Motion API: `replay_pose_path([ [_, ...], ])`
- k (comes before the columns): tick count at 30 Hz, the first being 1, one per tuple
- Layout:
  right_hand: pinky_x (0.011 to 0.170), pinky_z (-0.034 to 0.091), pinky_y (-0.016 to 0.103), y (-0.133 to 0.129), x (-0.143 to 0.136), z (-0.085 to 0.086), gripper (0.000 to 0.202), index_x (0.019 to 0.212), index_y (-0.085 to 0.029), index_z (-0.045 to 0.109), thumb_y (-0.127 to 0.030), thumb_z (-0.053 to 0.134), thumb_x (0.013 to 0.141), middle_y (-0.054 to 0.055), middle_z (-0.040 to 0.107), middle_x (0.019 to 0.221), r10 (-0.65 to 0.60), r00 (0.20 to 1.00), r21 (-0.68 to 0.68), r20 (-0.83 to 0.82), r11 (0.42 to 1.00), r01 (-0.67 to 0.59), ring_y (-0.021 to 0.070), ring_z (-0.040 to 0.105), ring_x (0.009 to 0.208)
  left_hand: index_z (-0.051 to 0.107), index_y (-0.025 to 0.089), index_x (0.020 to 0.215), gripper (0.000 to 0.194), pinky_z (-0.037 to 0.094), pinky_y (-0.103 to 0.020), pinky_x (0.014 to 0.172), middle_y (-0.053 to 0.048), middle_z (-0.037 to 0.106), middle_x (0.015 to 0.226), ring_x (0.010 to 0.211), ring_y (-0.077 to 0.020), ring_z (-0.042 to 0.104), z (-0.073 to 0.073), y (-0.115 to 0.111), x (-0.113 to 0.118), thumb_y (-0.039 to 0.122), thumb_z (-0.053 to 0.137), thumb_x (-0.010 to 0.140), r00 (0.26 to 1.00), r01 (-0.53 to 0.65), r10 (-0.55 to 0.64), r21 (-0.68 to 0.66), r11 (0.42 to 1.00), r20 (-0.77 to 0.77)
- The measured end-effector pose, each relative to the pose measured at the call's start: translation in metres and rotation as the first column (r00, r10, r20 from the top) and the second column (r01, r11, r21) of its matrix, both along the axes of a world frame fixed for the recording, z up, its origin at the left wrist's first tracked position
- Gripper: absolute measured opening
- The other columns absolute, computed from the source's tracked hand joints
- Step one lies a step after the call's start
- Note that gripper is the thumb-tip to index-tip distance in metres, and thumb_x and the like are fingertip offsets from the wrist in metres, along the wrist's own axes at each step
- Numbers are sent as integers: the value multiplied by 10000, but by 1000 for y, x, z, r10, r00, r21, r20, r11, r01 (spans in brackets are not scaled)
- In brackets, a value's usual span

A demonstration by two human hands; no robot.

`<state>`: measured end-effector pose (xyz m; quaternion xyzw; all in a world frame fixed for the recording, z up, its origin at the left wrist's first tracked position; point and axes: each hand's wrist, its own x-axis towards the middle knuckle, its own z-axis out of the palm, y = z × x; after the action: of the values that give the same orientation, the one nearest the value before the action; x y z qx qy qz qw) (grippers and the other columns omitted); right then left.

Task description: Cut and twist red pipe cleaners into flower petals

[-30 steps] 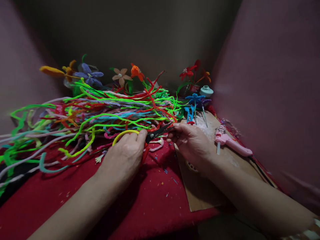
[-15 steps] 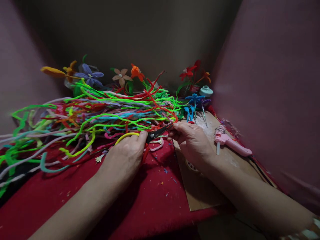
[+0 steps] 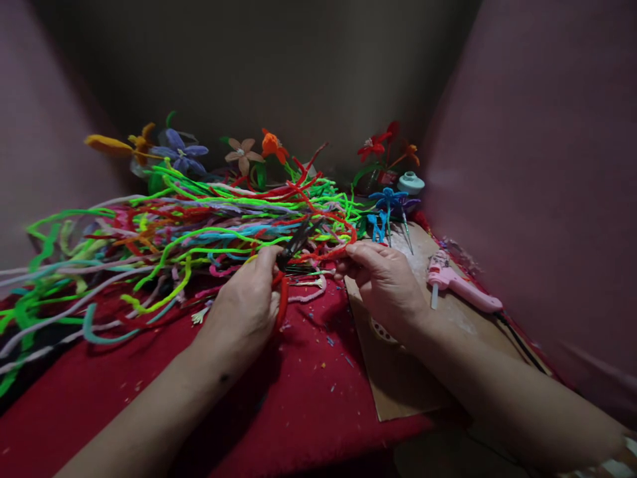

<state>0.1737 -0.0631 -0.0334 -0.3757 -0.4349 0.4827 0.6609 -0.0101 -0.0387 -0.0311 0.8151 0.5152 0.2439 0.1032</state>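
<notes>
My left hand (image 3: 249, 292) grips the scissors (image 3: 293, 245), whose dark blades point up and to the right, slightly apart and blurred. One red handle loop hangs below my fingers. The fingertips of my right hand (image 3: 381, 272) pinch a red pipe cleaner (image 3: 326, 254), which reaches left towards the scissors and lies in front of the heap. Behind both hands spreads a big heap of fuzzy pipe cleaners (image 3: 199, 216) in green, red, blue, pink and yellow. Whether the blades touch the red piece cannot be made out.
On the right, a pink glue gun (image 3: 462, 285) rests on a brown board (image 3: 398, 385). Pipe-cleaner flowers (image 3: 242, 156) stand along the back, near a pale teal jar (image 3: 411, 182). Small clippings dot the red cloth (image 3: 308, 398). A blue flower (image 3: 388, 198) lies right of the heap.
My left hand has drawn back left with the scissors, and the blades have swung upward, away from my right hand's fingertips. My right hand has hardly moved.
</notes>
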Motion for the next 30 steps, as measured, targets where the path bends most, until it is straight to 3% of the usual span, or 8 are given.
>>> replay_pose_path([
  [2,636,437,275,-1,-1,-1,168,687,-179,725,-157,565,736,23,628,655,16,999,-25,-47,1000,-17,111,530,613,453,191,1170,389,449,-277,652,-46,639,898,743,-184,608,2,1,1,257,504,790,971,41,-20,-85,996,240],
  [5,607,445,263,-2,-5,-2,137,646,-165,704,-161,583,708,19,624,646,50,990,-85,-135,994,-62,107,535,593,481,201,1102,415,465,-253,656,-6,612,868,723,-146,587,5,-1,5,298,614,721,817,164,-13,-211,964,577],
  [8,561,456,255,-4,-9,-2,114,628,-137,689,-163,594,686,24,622,628,106,976,-152,-191,979,-136,110,546,563,534,193,980,387,437,-198,552,43,557,732,598,-96,528,11,-7,11,276,694,636,703,250,47,-309,918,710],
  [13,523,476,248,-7,-13,0,90,653,-125,678,-183,618,686,17,630,618,187,935,-205,-302,945,-255,104,550,518,571,195,888,320,384,-181,441,74,484,577,449,-62,428,19,-15,14,231,695,595,630,322,119,-397,859,768],
  [17,515,474,244,-8,-15,-1,100,674,-131,639,-200,712,668,7,635,657,206,941,-229,-269,935,-270,94,550,516,577,187,877,292,344,-159,403,72,490,540,430,-55,426,19,-17,13,213,686,608,605,367,151,-442,819,782],
  [21,522,473,230,-8,-15,-3,163,682,-140,604,-212,747,647,-9,618,629,182,946,-291,-270,921,-260,89,559,517,575,191,914,267,341,-152,397,69,519,541,412,-46,422,19,-17,13,243,682,675,606,364,155,-445,818,780],
  [26,553,471,243,-7,-16,-6,156,677,-141,598,-146,743,619,-6,606,631,216,945,-245,-247,929,-277,96,550,540,559,205,945,236,362,-154,404,56,563,559,413,-55,450,19,-20,14,233,638,725,592,335,174,-437,835,787],
  [30,594,462,263,-7,-18,-8,136,678,-151,597,-144,726,637,-9,608,651,261,926,-205,-272,925,-321,101,543,562,566,196,942,237,314,-147,363,54,557,530,367,-48,407,17,-22,16,229,629,716,643,369,166,-492,788,747],
])
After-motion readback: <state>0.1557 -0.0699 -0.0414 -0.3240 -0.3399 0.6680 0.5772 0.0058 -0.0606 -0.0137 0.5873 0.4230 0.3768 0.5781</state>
